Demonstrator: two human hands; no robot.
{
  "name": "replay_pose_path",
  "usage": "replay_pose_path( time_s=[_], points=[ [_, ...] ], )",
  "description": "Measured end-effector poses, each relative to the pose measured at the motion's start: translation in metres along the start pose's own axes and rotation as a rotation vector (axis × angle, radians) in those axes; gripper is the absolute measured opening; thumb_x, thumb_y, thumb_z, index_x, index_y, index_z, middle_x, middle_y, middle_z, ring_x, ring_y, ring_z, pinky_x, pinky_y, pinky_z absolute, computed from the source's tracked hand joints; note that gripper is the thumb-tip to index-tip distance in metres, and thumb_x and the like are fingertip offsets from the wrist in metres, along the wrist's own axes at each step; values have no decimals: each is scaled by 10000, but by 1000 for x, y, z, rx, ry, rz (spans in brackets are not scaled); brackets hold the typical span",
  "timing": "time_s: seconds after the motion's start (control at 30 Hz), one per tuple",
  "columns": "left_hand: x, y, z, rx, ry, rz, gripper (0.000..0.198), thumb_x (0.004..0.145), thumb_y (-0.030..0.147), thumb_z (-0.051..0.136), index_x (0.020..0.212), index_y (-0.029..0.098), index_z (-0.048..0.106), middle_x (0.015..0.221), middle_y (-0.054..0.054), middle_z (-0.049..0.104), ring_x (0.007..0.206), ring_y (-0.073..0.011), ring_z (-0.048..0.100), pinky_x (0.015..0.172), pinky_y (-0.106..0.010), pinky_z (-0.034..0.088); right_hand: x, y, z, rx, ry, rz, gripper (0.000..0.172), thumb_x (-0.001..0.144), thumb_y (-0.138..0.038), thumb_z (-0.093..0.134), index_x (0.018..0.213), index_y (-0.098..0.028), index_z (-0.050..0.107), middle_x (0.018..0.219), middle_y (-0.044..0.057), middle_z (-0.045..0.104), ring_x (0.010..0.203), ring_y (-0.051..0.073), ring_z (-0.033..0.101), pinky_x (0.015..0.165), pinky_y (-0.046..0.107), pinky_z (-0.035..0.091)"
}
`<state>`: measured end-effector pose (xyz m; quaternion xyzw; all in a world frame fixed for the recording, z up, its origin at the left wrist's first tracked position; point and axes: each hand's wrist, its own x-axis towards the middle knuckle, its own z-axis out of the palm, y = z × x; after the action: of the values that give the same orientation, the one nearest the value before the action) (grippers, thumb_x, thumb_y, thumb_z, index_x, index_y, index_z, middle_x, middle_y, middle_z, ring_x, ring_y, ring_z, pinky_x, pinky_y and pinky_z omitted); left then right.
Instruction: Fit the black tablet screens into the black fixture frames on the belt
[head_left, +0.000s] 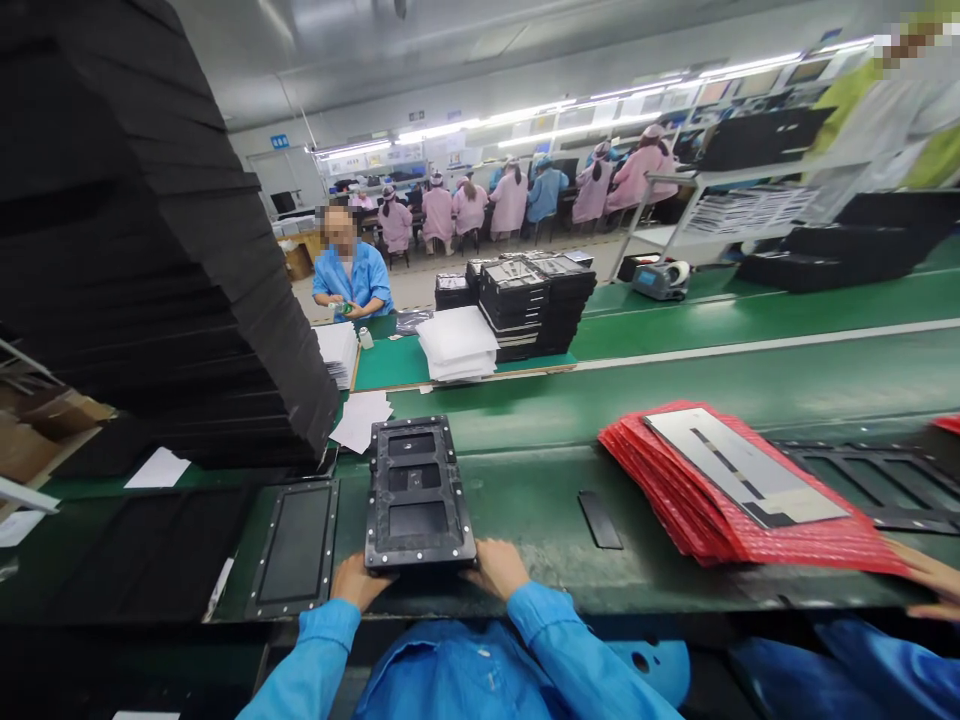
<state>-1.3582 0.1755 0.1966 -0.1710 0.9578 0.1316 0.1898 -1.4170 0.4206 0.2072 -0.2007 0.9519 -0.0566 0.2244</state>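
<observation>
Directly in front of me is a thick black rectangular fixture (418, 495) with three recessed windows and bright studs around its rim. My left hand (361, 582) is closed on its near left corner, with the fingertips partly hidden beneath. At the near right corner, my right hand (499, 568) grips the same fixture, its fingers also partly out of sight under the edge. A flat black frame (294, 545) with studs along its border lies just left of my left hand. To the right of my right hand, a small dark rectangular piece (599, 520) rests on the green bench.
Red bubble bags (675, 490) are piled at right, a grey-white panel (742, 465) on top; a co-worker's hand (930, 580) touches them. A tall black tray stack (165, 250) rises at left. White sheets (459, 345) and black trays (532, 305) stand across the bench.
</observation>
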Motion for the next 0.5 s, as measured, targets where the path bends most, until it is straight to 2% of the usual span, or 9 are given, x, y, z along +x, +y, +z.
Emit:
replay_pose_path(
  time_s=[0.27,0.5],
  points=[
    [1,-3,12,-46,22,-15,354,812,391,646,1119,225,711,1140,-54,722,1125,-214,639,909,-227,472,-1,1,2,27,15,-4,374,838,-358,640,1138,-136,668,1078,185,702,1069,313,651,903,365,508],
    [-1,3,6,-22,-7,-10,309,833,398,616,1065,232,735,1108,-60,733,1120,-236,642,881,-245,475,2,4,7,21,28,-9,346,837,-350,639,1112,-144,685,1081,170,704,1072,298,650,905,338,502]
  ],
)
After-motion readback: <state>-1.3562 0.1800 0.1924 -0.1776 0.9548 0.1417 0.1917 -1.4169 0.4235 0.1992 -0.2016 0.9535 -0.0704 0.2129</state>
